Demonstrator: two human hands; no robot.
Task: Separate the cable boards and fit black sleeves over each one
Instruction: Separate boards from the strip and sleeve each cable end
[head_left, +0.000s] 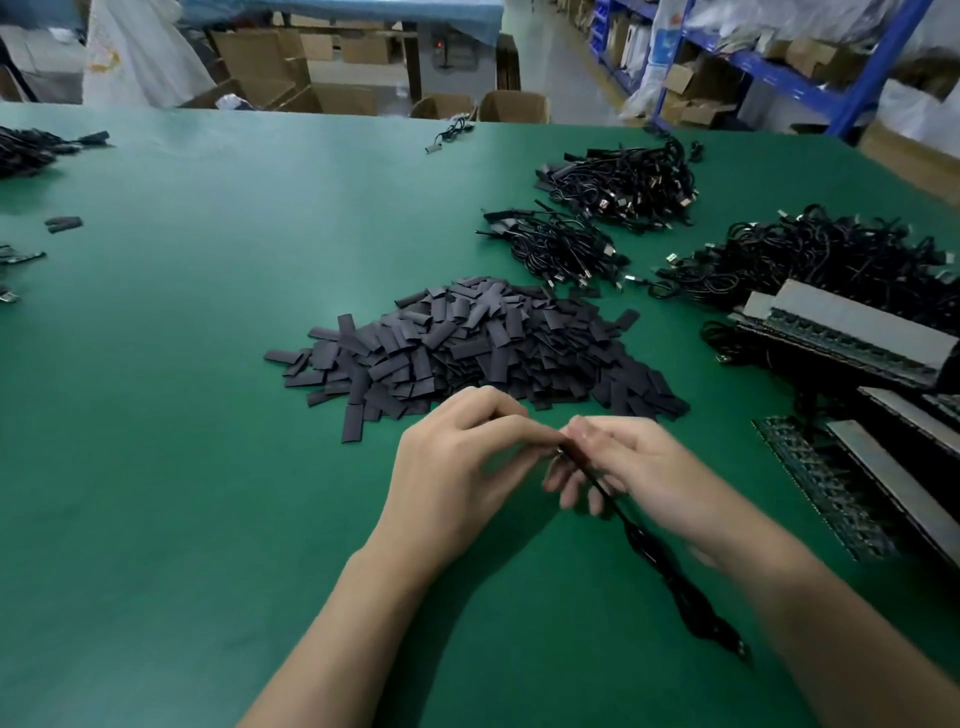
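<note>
Green table mat (208, 364), head view only. Both hands meet low centre, just this side of the sleeve pile (467, 348). Fingers of the left hand (457, 457) are curled, thumb and forefinger pinching the top end of one cable (670, 577). The right hand (639, 467) pinches the same cable just beside that grip, fingertips almost touching the left's, lower fingers fanned loosely.

The cable's long axis runs diagonally from the pinch point down and toward the person's right. Its tail is blurred and ends near the right forearm. Cannot tell whether a sleeve is already over the cable's board end, because fingers cover it and it is smeared.

Key relation: the sleeve pile lies straight ahead of the hands, its nearest strays just beyond the left knuckles, so the left hand is closer for a pick. Board strips (852, 338) sit to the right, near the right arm. Cable heaps (623, 182) lie further ahead-right, well apart from the hands.

Judgement: this looks like the sleeve-fitting step on this one cable. Plenty of the task is left, since the strips look full.
</note>
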